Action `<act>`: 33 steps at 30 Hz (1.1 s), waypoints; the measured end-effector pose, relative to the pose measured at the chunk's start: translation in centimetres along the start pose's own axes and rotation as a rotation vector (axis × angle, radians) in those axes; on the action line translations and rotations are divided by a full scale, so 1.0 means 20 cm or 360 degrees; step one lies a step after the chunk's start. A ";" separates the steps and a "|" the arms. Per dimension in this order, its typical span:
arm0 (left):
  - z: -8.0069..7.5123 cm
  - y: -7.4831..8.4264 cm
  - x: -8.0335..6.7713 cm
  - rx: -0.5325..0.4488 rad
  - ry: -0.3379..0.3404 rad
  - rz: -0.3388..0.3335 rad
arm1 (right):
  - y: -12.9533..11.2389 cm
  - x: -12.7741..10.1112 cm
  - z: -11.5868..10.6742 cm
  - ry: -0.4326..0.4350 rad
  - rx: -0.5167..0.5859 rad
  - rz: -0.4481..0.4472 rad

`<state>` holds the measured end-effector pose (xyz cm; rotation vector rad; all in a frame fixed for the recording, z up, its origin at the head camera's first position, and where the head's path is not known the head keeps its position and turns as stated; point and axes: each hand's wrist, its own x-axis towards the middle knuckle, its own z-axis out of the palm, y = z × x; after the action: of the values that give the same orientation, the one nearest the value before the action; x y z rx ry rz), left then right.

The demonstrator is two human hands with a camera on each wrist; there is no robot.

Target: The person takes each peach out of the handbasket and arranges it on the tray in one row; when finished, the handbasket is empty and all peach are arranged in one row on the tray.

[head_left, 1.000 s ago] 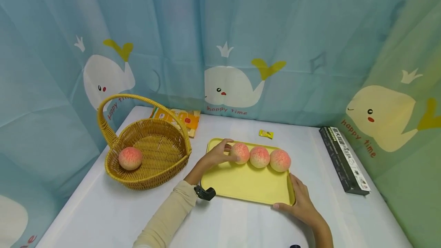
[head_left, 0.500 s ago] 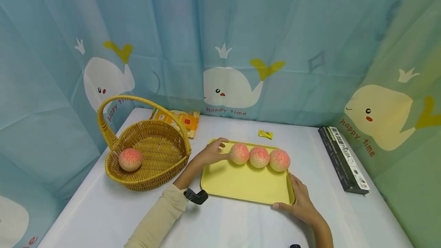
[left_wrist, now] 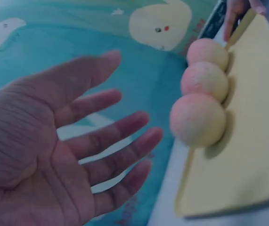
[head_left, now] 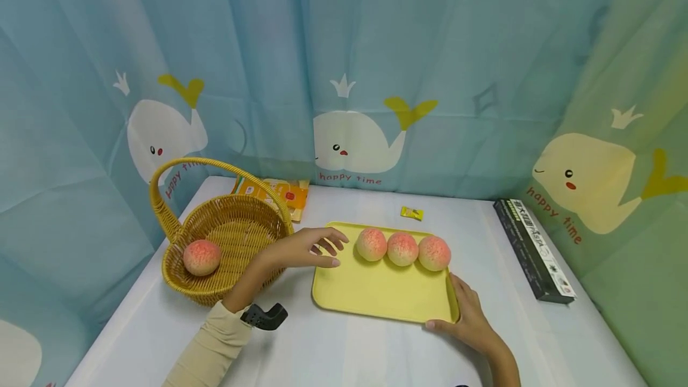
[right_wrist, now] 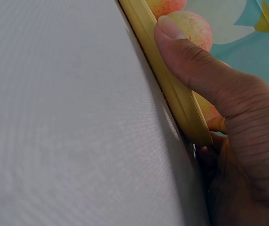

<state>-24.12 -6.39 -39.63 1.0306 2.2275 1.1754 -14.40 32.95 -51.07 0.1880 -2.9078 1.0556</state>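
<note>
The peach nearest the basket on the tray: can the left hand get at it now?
Probably yes. The left hand hovers open beside that peach, with nothing between them on the tray.

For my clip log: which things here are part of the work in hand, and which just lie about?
In the work: left hand, right hand, yellow tray, three peaches, basket, peach in it.
Lying about: orange packet, small yellow wrapper, black box.

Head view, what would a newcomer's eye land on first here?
Probably the row of three peaches along the far side of the yellow tray, mid-table. Next, the wicker basket at left, holding one peach. The left hand hovers open between them; the right hand holds the tray's near corner.
</note>
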 end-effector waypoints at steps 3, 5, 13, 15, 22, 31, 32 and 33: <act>-0.05 0.01 -0.09 0.0023 -0.0045 0.0021 | 0.00 -0.01 0.00 -0.0009 -0.0004 0.0023; -0.09 0.01 -0.15 0.0028 -0.0054 0.0012 | 0.00 -0.01 0.00 -0.0014 -0.0007 0.0018; -0.23 -0.05 -0.35 0.0006 -0.0074 -0.0013 | 0.01 -0.01 0.00 -0.0008 -0.0013 0.0015; -0.27 -0.07 -0.39 0.0021 -0.0077 -0.0024 | 0.01 -0.01 0.00 -0.0008 -0.0004 0.0008; -0.44 -0.18 -0.52 0.0060 0.0031 -0.0110 | 0.01 0.01 0.00 0.0011 -0.0005 -0.0028; -0.59 -0.36 -0.65 0.0117 0.0145 -0.0325 | 0.02 0.01 0.01 0.0026 -0.0009 -0.0058; -0.59 -0.37 -0.66 0.0125 0.0148 -0.0342 | 0.02 0.01 0.01 0.0028 -0.0011 -0.0060; -0.60 -0.38 -0.67 0.0136 0.0151 -0.0362 | 0.03 0.01 0.01 0.0030 -0.0015 -0.0061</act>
<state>-26.46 -25.74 -38.99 0.7412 2.4125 1.0578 -14.68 33.18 -51.53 0.2314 -2.8796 1.0321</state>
